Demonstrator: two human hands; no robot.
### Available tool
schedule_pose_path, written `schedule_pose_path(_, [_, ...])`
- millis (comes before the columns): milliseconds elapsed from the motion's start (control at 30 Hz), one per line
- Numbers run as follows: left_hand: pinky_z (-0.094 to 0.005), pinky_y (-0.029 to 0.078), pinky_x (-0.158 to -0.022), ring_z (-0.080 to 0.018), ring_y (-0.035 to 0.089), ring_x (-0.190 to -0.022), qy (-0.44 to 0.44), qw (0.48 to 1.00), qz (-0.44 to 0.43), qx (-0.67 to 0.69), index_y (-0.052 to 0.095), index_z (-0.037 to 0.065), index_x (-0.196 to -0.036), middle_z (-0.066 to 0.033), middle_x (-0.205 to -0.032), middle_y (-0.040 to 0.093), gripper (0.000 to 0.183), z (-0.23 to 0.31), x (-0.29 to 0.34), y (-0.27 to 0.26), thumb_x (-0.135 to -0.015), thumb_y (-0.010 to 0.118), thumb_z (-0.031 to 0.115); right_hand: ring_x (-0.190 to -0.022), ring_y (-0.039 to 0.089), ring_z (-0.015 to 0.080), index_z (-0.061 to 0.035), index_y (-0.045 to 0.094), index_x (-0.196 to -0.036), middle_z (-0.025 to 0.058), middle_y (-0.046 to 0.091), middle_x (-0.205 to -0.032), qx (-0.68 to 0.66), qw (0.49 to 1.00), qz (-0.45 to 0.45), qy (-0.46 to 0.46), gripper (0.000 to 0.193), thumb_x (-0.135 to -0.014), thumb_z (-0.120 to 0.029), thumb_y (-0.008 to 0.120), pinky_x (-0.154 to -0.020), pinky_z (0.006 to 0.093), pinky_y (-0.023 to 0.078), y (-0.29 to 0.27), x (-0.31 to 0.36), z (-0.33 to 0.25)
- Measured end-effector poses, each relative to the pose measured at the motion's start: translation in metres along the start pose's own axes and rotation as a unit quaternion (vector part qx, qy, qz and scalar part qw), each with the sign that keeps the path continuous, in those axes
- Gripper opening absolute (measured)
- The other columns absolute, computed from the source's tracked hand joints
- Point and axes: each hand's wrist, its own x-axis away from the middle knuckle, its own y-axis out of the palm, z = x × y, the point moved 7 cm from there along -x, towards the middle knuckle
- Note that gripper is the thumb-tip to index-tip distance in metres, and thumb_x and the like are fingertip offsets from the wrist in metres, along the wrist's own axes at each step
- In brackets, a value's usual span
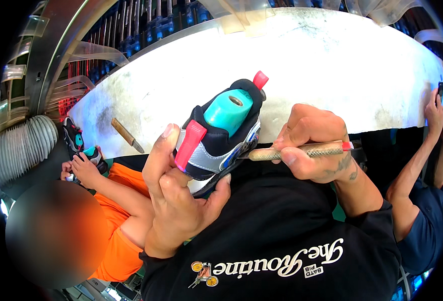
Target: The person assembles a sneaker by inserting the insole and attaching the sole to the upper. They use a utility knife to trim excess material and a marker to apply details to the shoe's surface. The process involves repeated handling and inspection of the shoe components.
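A sports shoe (206,159) with grey, black and blue parts and pink pull tabs is held up in front of my chest. Inside it sits a turquoise shoe last (226,114) with a round hole in its top. My left hand (183,193) grips the shoe's near end, the thumb low at the sole and fingers along the side. In my right hand (314,145) is a slim tool (266,154) with a scaly-patterned, tan handle, closed in the fingers. Its thin tip meets the shoe's side near the sole edge; the exact contact is too small to tell.
A wooden-handled knife (124,133) lies on the white worktable (327,70). At left, a person in orange (126,215) handles another shoe (76,140). A person in dark blue (417,215) holds a small black object at right. Rollers (156,22) run behind the table.
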Motion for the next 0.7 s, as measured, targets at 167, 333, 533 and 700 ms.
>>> schedule_pose_path(167, [-0.0531,0.052,-0.113,-0.0544,0.050,-0.145,-0.023,0.999,-0.016,0.018,0.043,-0.012,-0.130,-0.0429,-0.159,0.036,0.077,-0.001,-0.012,-0.006,-0.074,0.093,0.005,-0.066,0.073,0.0204,0.0020,0.069,-0.084,0.0120,0.066,-0.083,0.008,0.999,-0.023,-0.024,0.013,-0.092,-0.006,0.074,-0.062,0.0323,0.061,-0.006,-0.010,-0.011])
schedule_pose_path(333, [-0.0510,0.042,-0.116,-0.0497,0.046,-0.148,-0.070,0.997,-0.023,-0.028,0.052,-0.005,-0.118,-0.0440,-0.158,0.040,0.066,-0.018,-0.018,-0.014,-0.071,0.095,0.014,-0.069,0.069,0.0166,-0.0007,0.075,-0.095,0.0081,0.075,-0.085,-0.085,0.989,0.123,0.011,0.012,-0.098,-0.012,0.074,-0.063,0.0311,0.054,-0.035,0.016,-0.013])
schedule_pose_path(533, [-0.0525,0.040,-0.115,-0.0491,0.043,-0.149,-0.097,0.995,-0.020,0.026,0.053,-0.002,-0.107,-0.0448,-0.146,0.047,0.051,-0.029,-0.024,-0.016,-0.072,0.086,0.016,-0.085,0.077,0.0320,0.0008,0.069,-0.114,0.0191,0.063,-0.111,0.020,0.976,0.095,-0.196,0.035,-0.107,-0.033,0.072,-0.085,0.0467,0.067,-0.013,0.033,-0.060])
schedule_pose_path(700, [-0.0490,0.044,-0.110,-0.0474,0.044,-0.147,-0.121,0.992,-0.019,0.041,0.051,-0.003,-0.108,-0.0451,-0.150,0.044,0.051,-0.032,-0.025,-0.014,-0.072,0.083,0.013,-0.104,0.074,0.0296,-0.0009,0.076,-0.124,0.0187,0.061,-0.135,-0.004,0.948,0.103,-0.301,0.036,-0.099,-0.025,0.083,-0.098,0.0468,0.066,0.029,0.047,-0.058])
